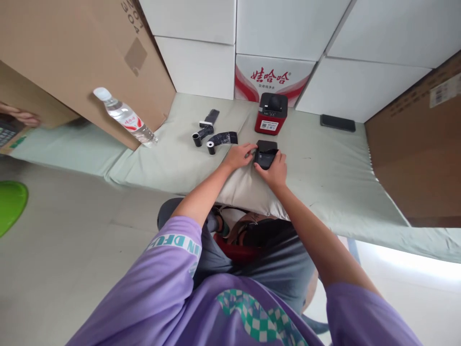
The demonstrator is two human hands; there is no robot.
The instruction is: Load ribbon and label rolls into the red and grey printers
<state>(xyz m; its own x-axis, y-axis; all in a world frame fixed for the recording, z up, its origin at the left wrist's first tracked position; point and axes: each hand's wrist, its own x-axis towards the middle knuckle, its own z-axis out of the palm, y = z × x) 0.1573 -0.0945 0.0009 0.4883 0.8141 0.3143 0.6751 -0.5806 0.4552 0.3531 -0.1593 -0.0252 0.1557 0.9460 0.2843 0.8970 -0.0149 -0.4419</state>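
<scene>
A small black box-shaped device [267, 152] lies on the pale green cloth-covered table [324, 168] in front of me. My right hand [275, 170] grips its near right side. My left hand [240, 155] touches its left edge with the fingertips. Just beyond it stands a red and black device [271, 113] with a white label. To the left lie two black rolls with unrolled strips [216, 141], and a black flat piece [211, 116] behind them.
A clear water bottle [125, 117] leans by a brown cardboard box [79, 53] at left. White cartons [288, 29] form the back wall. A black phone [337, 122] lies far right, next to another cardboard box [418, 144]. Another person's fingers [19, 115] show at the far left.
</scene>
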